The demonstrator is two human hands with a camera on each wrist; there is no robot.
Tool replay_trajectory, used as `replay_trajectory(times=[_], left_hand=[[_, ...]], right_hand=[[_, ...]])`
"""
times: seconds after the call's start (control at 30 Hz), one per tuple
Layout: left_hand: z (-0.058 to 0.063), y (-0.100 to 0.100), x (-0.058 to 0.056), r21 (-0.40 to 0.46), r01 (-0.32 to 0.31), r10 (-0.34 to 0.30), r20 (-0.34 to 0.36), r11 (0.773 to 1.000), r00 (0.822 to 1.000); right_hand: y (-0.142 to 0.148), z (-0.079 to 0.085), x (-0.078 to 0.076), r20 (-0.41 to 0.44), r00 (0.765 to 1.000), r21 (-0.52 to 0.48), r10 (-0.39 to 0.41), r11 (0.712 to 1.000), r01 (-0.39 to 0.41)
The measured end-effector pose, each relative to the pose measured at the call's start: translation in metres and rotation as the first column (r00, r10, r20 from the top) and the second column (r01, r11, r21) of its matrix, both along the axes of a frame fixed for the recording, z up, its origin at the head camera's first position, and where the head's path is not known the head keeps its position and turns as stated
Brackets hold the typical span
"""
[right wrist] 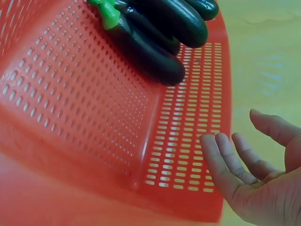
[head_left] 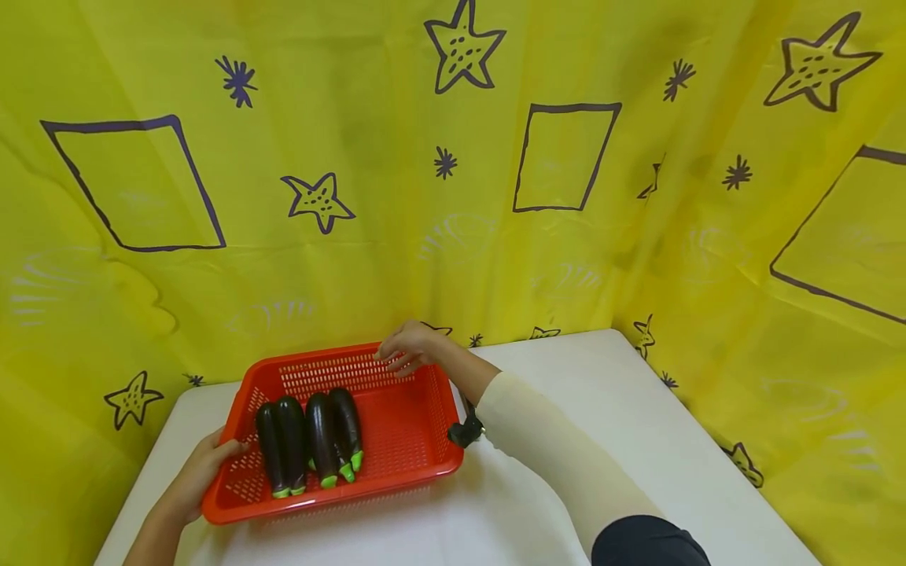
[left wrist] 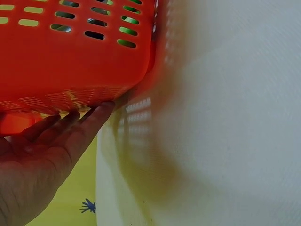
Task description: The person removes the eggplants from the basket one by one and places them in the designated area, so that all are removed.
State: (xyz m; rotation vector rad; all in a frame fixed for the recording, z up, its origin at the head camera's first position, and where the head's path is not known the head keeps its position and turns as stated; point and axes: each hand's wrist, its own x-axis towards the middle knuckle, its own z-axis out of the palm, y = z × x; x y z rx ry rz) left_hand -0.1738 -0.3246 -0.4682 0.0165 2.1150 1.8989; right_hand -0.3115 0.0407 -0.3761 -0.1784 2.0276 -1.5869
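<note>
A red slotted plastic basket (head_left: 396, 432) is tilted over the white table, its shadow showing beneath. Several dark purple eggplants (head_left: 322, 432) with green stem ends lie side by side in its left half. My left hand (head_left: 201, 472) grips the basket's left side, thumb over the rim; in the left wrist view the fingers (left wrist: 96, 117) reach underneath against the slotted bottom. At the back right corner, my right hand (head_left: 414, 346) hangs over the rim with loosely bent fingers and holds nothing. In the right wrist view, its fingertips (right wrist: 209, 141) overlap the slotted wall.
The white table (head_left: 552, 401) extends to the right and in front of the basket. A yellow curtain (head_left: 382, 267) with drawn stars and frames hangs close behind the table and along both sides. A black device (head_left: 465, 431) is strapped to the right wrist, beside the basket's right wall.
</note>
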Motion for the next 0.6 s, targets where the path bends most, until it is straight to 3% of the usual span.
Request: replay_trajectory(times=[0.6], left_hand=[[0.0,0.0,-0.001,-0.009,-0.007,0.007,0.019,1.0,1.0]], right_hand=[[-0.02,-0.018,0.001,-0.02,1.0,0.039,-0.018,0.999,0.019]])
